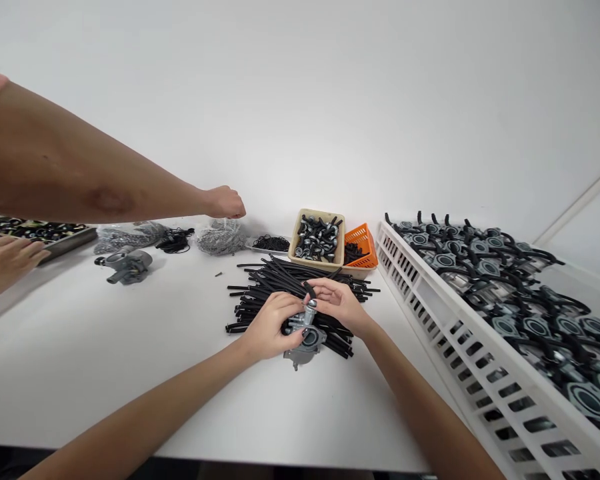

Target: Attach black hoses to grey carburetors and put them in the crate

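Note:
My left hand (275,325) is closed around the side of a grey metal carburetor (304,357), held above the front of a pile of black rubber hoses (260,293). At the carburetor's upright barrel, my right hand (339,303) pinches a silver cap with a black rubber elbow (309,291). The cap sits at the barrel's top end; whether it is threaded on cannot be made out. My right fingertips partly cover it.
Behind the hoses stand a cream basket (293,252) of similar caps and an orange basket (371,248). A white crate (430,303) of carburetors lines the right. Another person's arm (105,160) reaches over bags of small parts (220,238). Another carburetor (126,265) lies left.

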A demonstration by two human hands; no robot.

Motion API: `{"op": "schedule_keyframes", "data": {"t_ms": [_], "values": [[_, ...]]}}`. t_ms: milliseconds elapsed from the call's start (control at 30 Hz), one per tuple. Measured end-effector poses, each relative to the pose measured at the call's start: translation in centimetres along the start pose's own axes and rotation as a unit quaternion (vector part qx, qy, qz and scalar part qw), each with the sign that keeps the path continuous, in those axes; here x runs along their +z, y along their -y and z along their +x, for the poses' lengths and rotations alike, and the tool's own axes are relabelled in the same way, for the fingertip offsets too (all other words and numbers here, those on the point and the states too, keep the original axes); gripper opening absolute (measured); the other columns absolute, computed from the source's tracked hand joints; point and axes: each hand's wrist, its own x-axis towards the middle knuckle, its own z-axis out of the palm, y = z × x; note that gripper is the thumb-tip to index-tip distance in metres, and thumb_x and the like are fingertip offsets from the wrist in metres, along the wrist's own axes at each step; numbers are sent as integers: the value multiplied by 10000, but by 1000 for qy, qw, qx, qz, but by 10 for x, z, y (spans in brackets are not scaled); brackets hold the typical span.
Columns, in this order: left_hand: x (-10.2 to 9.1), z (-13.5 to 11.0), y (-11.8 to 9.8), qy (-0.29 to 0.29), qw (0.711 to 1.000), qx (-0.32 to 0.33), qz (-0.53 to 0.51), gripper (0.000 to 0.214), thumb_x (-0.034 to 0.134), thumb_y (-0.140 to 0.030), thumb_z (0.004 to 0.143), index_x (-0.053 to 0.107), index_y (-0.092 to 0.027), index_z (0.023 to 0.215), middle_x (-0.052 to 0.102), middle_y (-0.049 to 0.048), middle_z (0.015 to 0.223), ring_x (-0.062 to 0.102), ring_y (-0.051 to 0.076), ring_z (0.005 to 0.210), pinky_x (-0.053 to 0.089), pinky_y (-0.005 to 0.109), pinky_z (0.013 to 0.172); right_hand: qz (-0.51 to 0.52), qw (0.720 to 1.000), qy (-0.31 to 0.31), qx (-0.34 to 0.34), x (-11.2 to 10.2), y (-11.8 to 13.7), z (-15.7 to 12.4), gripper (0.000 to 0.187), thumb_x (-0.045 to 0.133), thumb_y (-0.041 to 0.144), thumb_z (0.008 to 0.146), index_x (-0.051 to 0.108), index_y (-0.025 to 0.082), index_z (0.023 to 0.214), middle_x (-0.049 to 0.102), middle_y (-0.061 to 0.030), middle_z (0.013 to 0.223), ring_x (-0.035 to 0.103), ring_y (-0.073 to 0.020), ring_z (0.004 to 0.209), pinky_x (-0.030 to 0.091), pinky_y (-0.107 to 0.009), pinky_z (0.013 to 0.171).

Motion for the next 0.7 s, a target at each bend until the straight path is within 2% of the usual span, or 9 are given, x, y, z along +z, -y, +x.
{"op": "schedule_keyframes", "data": {"t_ms": [267,700], "values": [[2,-2,4,-5,1000,10,20,437,555,-330,815,621,-178,1220,697,106,1058,600,270,1067,407,458,997,-1,996,85,39,-3,17,-5,496,751,373,791,614,160,1218,744,-108,1015,680,-203,989,500,-391,948],[1,-1,3,2,1000,10,21,368,546,-360,818,661,-177,1116,699,115,1061,594,276,1067,407,459,991,13,997,61,32,-3,8,-3,489,782,399,758,654,165,1167,752,-102,977,700,-199,944,529,-369,906]]}}
